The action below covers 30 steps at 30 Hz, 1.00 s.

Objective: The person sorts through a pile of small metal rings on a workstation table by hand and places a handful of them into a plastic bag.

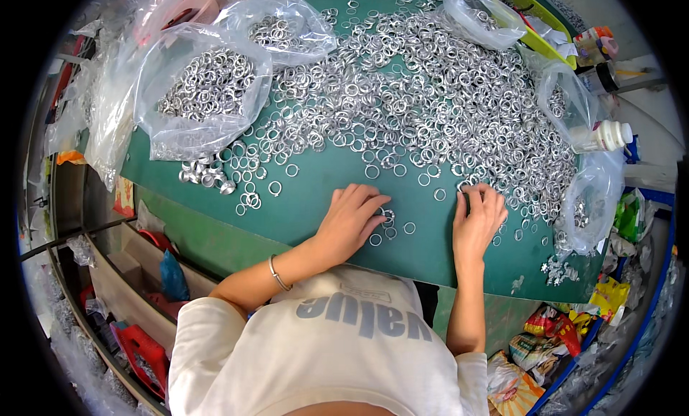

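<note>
Many small silver metal rings [352, 90] lie heaped over the green tabletop [316, 190]. My left hand [350, 224] rests low over the table with its fingers curved and thumb and forefinger a little apart. Right by those fingertips sits a small cluster of rings [390, 233], with a single ring [409, 228] just beside it. At the near edge of the heap, my right hand [479, 214] has thumb and fingertips closed together on a ring [461, 187]. One loose ring [440, 194] lies to the left of that hand.
Clear plastic bags of rings [208, 86] stand at the far left, with another bag [585, 208] at the right edge. A white bottle [606, 136] and a yellow-green bin [535, 39] are on the right. An open drawer [125, 262] is below left, snack packets [535, 351] below right.
</note>
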Available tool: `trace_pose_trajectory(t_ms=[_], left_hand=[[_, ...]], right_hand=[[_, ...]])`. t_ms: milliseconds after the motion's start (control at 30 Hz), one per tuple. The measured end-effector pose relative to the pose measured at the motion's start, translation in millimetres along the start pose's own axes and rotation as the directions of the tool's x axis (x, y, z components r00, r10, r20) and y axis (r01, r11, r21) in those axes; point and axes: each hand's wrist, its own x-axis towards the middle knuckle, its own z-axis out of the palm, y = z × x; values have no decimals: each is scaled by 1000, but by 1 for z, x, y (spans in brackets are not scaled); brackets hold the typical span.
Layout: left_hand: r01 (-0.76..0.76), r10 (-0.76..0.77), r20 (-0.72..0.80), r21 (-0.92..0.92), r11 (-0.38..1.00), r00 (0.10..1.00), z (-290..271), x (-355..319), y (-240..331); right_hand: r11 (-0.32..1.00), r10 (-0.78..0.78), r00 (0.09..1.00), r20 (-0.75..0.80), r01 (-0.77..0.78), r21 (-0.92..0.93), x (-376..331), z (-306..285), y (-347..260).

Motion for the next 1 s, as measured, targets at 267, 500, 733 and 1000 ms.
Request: trace_pose_trajectory(t_ms=[267, 500, 733, 1000], left_hand=[[-41, 47, 158, -42, 998, 986, 1, 3, -7], [3, -6, 140, 23, 1000, 990, -14, 0, -4], [-121, 93, 270, 91, 989, 958, -10, 9, -2], [-47, 37, 118, 79, 996, 992, -21, 8, -23]], right_hand=[[969, -186, 977, 104, 165, 185, 2, 16, -35], [869, -337, 881, 332, 155, 471, -37, -21, -33], [878, -295, 910, 290, 138, 458, -45, -10, -53], [930, -179, 951, 251, 81, 358, -51, -13, -49]])
